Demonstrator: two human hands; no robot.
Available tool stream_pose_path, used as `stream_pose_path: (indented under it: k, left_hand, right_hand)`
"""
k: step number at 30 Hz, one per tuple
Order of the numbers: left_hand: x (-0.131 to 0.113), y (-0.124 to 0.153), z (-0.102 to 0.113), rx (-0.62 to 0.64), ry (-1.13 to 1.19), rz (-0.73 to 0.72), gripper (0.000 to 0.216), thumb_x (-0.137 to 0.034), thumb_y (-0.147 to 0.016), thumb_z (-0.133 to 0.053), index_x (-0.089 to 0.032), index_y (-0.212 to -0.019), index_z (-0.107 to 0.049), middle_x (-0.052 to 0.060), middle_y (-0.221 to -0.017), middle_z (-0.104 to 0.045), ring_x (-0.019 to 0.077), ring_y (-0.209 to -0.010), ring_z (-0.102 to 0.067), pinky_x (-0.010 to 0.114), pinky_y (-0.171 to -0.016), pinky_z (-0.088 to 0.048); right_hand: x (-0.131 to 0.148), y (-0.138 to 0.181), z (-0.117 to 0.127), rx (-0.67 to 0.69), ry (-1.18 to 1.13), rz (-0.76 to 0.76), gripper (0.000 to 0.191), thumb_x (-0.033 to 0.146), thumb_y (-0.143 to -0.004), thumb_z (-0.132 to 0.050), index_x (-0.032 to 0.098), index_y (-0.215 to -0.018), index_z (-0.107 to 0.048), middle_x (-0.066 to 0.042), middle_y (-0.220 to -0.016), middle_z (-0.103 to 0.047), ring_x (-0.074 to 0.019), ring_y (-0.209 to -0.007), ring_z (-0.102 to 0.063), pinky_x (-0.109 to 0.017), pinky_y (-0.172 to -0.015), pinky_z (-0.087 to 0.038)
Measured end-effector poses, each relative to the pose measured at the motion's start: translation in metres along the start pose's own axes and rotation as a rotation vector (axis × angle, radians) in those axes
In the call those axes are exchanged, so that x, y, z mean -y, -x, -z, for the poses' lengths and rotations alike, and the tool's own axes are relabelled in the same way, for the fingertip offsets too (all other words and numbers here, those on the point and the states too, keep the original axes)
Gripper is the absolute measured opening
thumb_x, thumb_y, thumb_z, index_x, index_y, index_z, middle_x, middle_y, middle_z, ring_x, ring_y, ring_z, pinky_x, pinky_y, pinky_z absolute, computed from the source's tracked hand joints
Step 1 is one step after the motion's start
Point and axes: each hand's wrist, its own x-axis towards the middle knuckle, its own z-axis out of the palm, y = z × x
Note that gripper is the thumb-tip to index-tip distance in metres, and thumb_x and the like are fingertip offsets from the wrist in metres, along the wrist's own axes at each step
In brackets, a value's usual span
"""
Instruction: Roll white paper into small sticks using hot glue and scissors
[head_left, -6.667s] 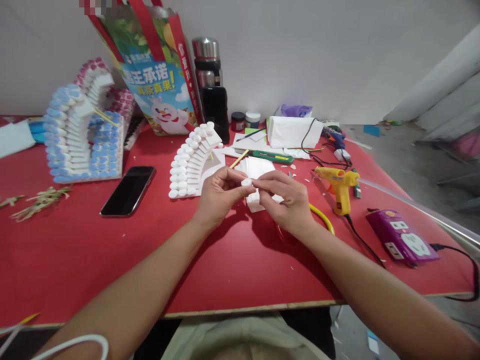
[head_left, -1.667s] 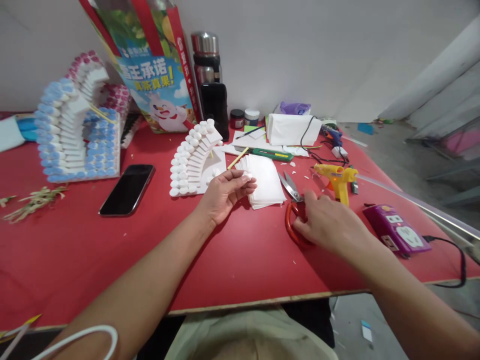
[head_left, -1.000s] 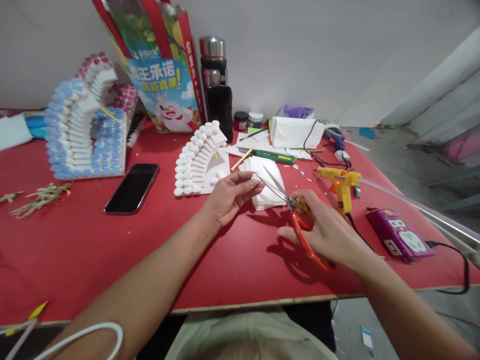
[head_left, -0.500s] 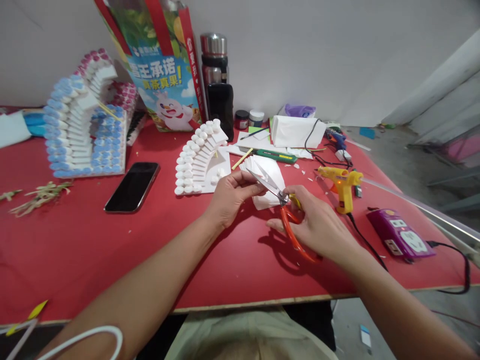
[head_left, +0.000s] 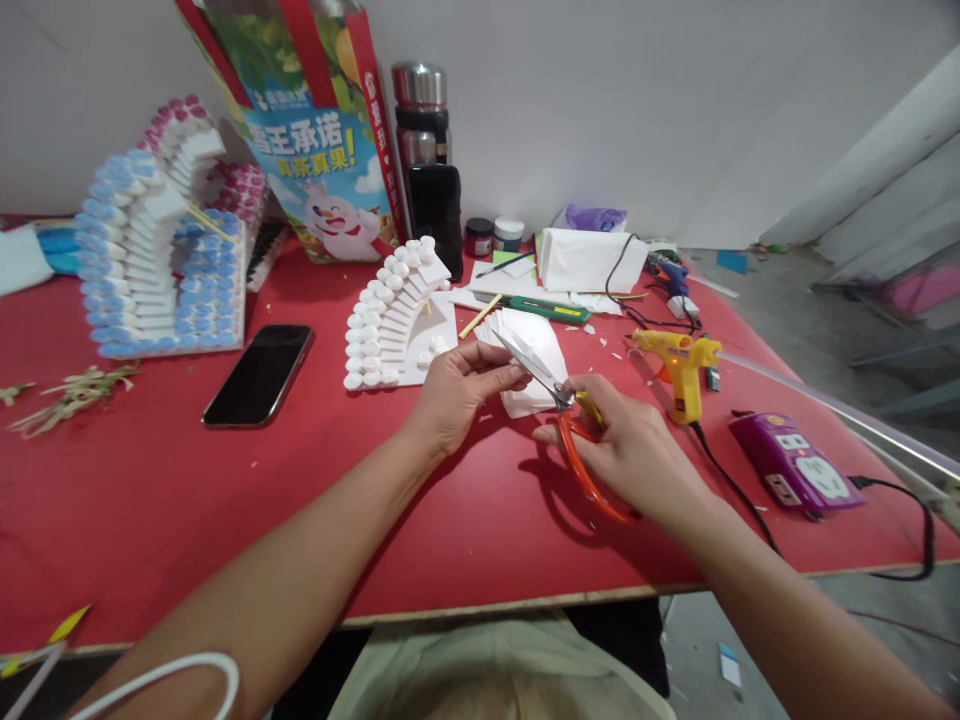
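Note:
In my right hand (head_left: 637, 440) is a pair of scissors (head_left: 581, 468) with orange-red handles, a bit of yellow showing by the pivot. Its blades point away and to the left, over a stack of white paper pieces (head_left: 544, 345). My left hand (head_left: 454, 395) has thumb and forefinger pinched together right beside the blade tips. Whatever lies between those fingertips is too small or hidden to name. Just behind my left hand stands a white curved stepped model (head_left: 394, 325) edged with rounded white tips.
A green utility knife (head_left: 551, 310) lies beyond the paper. To the right are a yellow glue gun (head_left: 684, 375) and a purple power socket (head_left: 799, 465) with cords. On the left are a phone (head_left: 259, 375) and a blue-tipped model (head_left: 161, 260). A printed bag (head_left: 322, 170) stands behind.
The scissor blades look closer together than before. Both hands keep nearly the same place, and the whole view has shifted slightly.

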Motion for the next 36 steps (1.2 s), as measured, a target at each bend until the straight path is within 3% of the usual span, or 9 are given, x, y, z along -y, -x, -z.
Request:
stream_pose_path:
  k: [6, 10, 14, 19, 23, 27, 30, 33, 36]
  left_hand:
    - [-0.003, 0.001, 0.000, 0.003, 0.010, 0.042, 0.028, -0.018, -0.066, -0.092, -0.014, -0.084, -0.071, 0.002, -0.077, -0.076, 0.0156, -0.074, -0.075, 0.033, -0.084, -0.060]
    - [-0.009, 0.001, 0.001, 0.068, 0.083, 0.108, 0.027, -0.015, -0.068, -0.090, -0.015, -0.090, -0.074, 0.003, -0.082, -0.077, 0.0181, -0.079, -0.078, 0.032, -0.085, -0.061]
    - [-0.014, -0.001, 0.003, 0.113, 0.147, 0.144, 0.027, -0.012, -0.069, -0.087, -0.016, -0.094, -0.077, 0.003, -0.082, -0.077, 0.0179, -0.084, -0.078, 0.030, -0.089, -0.060]
    - [-0.013, -0.003, 0.007, 0.112, 0.105, 0.119, 0.029, -0.013, -0.068, -0.087, -0.016, -0.096, -0.080, 0.005, -0.094, -0.078, 0.0166, -0.087, -0.076, 0.030, -0.093, -0.058]
    - [-0.012, -0.003, 0.008, 0.097, -0.094, -0.024, 0.026, -0.021, -0.074, -0.086, -0.018, -0.099, -0.080, 0.004, -0.091, -0.077, 0.0147, -0.082, -0.073, 0.030, -0.085, -0.057]
    - [-0.013, -0.002, 0.008, 0.046, -0.357, -0.159, 0.027, -0.023, -0.075, -0.084, -0.017, -0.100, -0.076, 0.005, -0.092, -0.074, 0.0168, -0.085, -0.069, 0.032, -0.083, -0.056]
    - [-0.014, -0.001, 0.008, 0.028, -0.538, -0.295, 0.019, -0.022, -0.079, -0.079, -0.018, -0.096, -0.074, 0.005, -0.095, -0.071, 0.0165, -0.086, -0.065, 0.031, -0.083, -0.054]
    - [-0.016, 0.000, 0.009, 0.033, -0.718, -0.464, 0.012, -0.019, -0.084, -0.072, -0.021, -0.095, -0.074, 0.004, -0.094, -0.066, 0.0147, -0.082, -0.062, 0.029, -0.079, -0.052]
    - [-0.016, 0.000, 0.010, 0.017, -0.750, -0.535, 0.013, -0.017, -0.087, -0.069, -0.021, -0.097, -0.074, 0.003, -0.096, -0.064, 0.0135, -0.081, -0.060, 0.029, -0.078, -0.051]
  right_hand:
    - [-0.003, 0.003, 0.001, 0.029, -0.071, -0.111, 0.037, 0.057, -0.091, -0.063, 0.023, -0.105, -0.057, 0.006, -0.061, -0.049, -0.0144, -0.054, -0.044, -0.025, -0.055, -0.033]
    - [-0.018, 0.000, 0.009, -0.025, -0.136, -0.281, 0.042, 0.061, -0.088, -0.064, 0.025, -0.108, -0.058, 0.004, -0.063, -0.057, -0.0156, -0.052, -0.048, -0.026, -0.051, -0.034]
    - [-0.028, -0.007, 0.023, -0.083, 0.201, -0.355, 0.042, 0.056, -0.089, -0.062, 0.022, -0.113, -0.060, -0.004, -0.069, -0.065, -0.0253, -0.063, -0.062, -0.030, -0.057, -0.038]
    - [-0.029, -0.012, 0.024, 0.052, 0.544, -0.478, 0.045, 0.048, -0.093, -0.052, 0.015, -0.122, -0.061, -0.019, -0.092, -0.074, -0.0371, -0.077, -0.069, -0.037, -0.057, -0.038]
    - [-0.032, -0.015, 0.020, 0.109, 0.658, -0.376, 0.038, 0.050, -0.092, -0.053, 0.015, -0.103, -0.066, -0.017, -0.079, -0.072, -0.0341, -0.068, -0.068, -0.035, -0.053, -0.038]
    - [-0.015, -0.024, 0.032, 0.117, 0.702, -0.216, 0.040, 0.059, -0.083, -0.069, 0.019, -0.078, -0.064, -0.012, -0.064, -0.065, -0.0264, -0.052, -0.060, -0.030, -0.048, -0.031]
    - [0.018, -0.038, 0.040, -0.054, 0.528, -0.024, 0.030, 0.049, -0.090, -0.066, 0.020, -0.082, -0.067, -0.008, -0.061, -0.064, -0.0238, -0.055, -0.059, -0.030, -0.051, -0.031]
    - [0.042, -0.058, 0.033, -0.043, 0.073, 0.100, 0.025, 0.040, -0.092, -0.066, 0.019, -0.103, -0.071, -0.006, -0.070, -0.071, -0.0216, -0.064, -0.065, -0.031, -0.058, -0.043]
    - [0.038, -0.075, 0.013, -0.003, -0.306, 0.036, 0.021, 0.035, -0.092, -0.064, 0.017, -0.082, -0.069, -0.005, -0.069, -0.070, -0.0166, -0.057, -0.063, -0.028, -0.052, -0.046]
